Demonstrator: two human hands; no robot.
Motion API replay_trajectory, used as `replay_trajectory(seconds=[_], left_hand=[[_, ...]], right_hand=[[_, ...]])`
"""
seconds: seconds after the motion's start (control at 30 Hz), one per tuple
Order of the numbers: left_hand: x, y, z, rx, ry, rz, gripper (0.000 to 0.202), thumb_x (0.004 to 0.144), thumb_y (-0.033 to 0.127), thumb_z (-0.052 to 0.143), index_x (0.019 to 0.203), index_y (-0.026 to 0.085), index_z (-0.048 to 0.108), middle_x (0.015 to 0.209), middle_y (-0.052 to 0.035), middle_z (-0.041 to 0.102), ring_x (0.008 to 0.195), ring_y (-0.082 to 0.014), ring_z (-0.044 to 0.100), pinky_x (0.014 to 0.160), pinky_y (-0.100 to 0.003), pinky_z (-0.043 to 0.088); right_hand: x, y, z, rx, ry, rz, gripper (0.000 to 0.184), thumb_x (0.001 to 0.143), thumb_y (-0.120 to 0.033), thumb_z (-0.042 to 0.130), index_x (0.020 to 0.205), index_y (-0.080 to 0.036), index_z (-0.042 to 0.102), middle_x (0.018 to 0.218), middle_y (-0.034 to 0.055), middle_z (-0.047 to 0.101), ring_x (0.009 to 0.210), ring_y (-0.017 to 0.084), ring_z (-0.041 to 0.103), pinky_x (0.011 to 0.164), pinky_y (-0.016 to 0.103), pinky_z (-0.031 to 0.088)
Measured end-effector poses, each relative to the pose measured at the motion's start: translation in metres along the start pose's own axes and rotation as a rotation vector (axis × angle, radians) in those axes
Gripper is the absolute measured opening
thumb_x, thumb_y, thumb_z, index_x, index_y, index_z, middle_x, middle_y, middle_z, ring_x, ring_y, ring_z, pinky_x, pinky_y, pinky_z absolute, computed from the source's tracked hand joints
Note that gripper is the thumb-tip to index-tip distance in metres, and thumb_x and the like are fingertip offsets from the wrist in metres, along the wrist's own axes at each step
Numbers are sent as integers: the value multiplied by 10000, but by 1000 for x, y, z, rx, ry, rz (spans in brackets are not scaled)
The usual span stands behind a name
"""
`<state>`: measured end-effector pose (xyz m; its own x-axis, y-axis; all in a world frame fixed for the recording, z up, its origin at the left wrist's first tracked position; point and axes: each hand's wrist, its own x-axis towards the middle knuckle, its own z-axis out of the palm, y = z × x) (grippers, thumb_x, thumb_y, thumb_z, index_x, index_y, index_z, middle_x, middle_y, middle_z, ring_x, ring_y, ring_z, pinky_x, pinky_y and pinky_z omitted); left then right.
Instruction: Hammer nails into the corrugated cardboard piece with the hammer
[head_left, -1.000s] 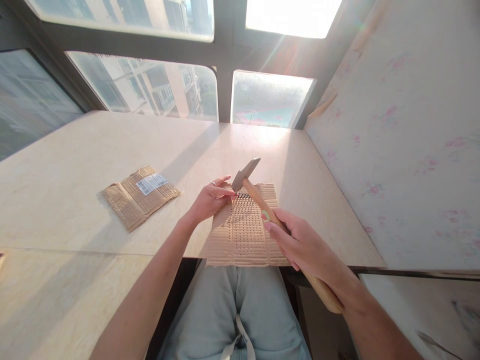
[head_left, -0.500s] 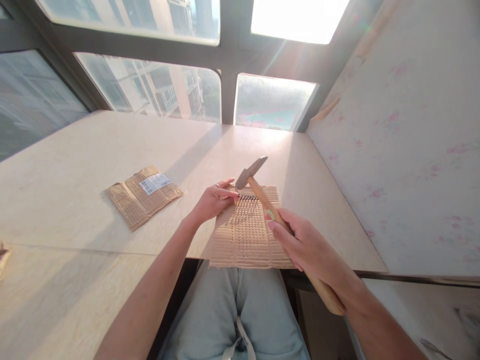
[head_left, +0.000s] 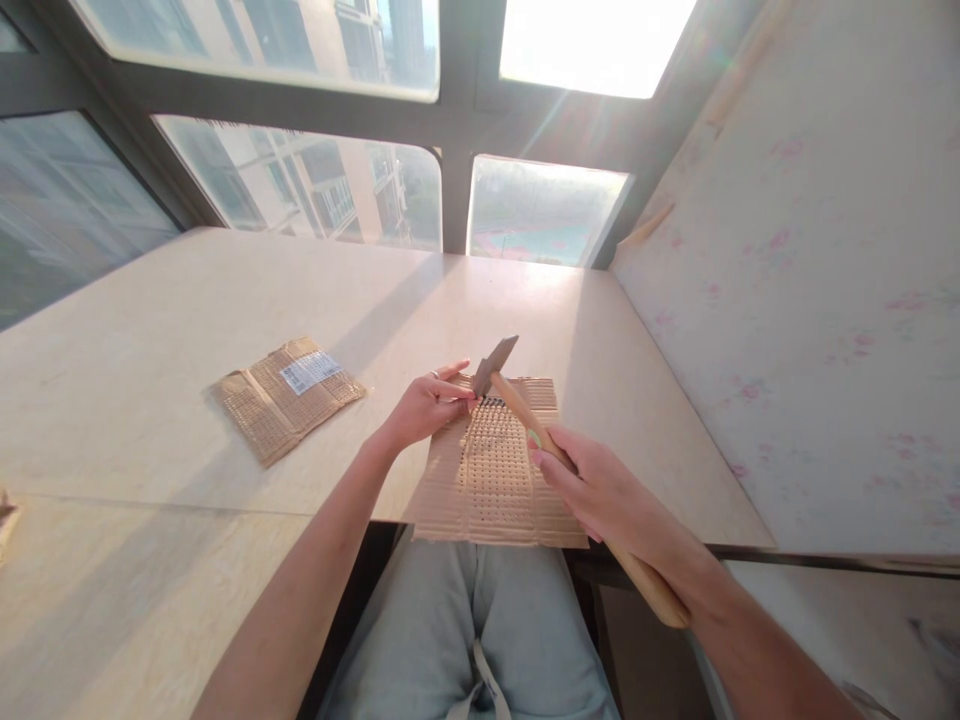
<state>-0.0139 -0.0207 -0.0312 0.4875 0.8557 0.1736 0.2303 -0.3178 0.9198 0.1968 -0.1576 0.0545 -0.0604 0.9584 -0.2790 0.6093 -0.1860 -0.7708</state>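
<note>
A hammer with a wooden handle and grey metal head is gripped by my right hand around the middle of its handle. Its head is right at the fingertips of my left hand. Thumb and index finger of that hand pinch what looks like a small nail, mostly hidden by fingers and hammer head. Under both hands lies a corrugated cardboard sheet punched with rows of small holes. Along its far part runs a row of short dark nails, partly covered by the hammer.
To the left, a folded brown cardboard piece with a white label lies on the pale tabletop. Windows stand behind the table, and a flowered wall borders it on the right. My legs are below the front edge.
The hammer head has come down and slightly left, onto the spot by my left fingertips. My left hand stays in nearly the same place. The view has tilted slightly.
</note>
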Motion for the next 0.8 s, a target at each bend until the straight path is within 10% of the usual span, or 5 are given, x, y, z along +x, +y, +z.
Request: replay_trajectory(seconds=[0.8], left_hand=[[-3,3,1,71,5,22,145,769,349,679,806,237,764,1170,-95,700,1320,-280,483,1065,-470,402]], right_hand=[[-9,3,1,83,-25,6,241,954,-420,433,837,-223,508,467,-95,400,302,79,380,268,177,311]])
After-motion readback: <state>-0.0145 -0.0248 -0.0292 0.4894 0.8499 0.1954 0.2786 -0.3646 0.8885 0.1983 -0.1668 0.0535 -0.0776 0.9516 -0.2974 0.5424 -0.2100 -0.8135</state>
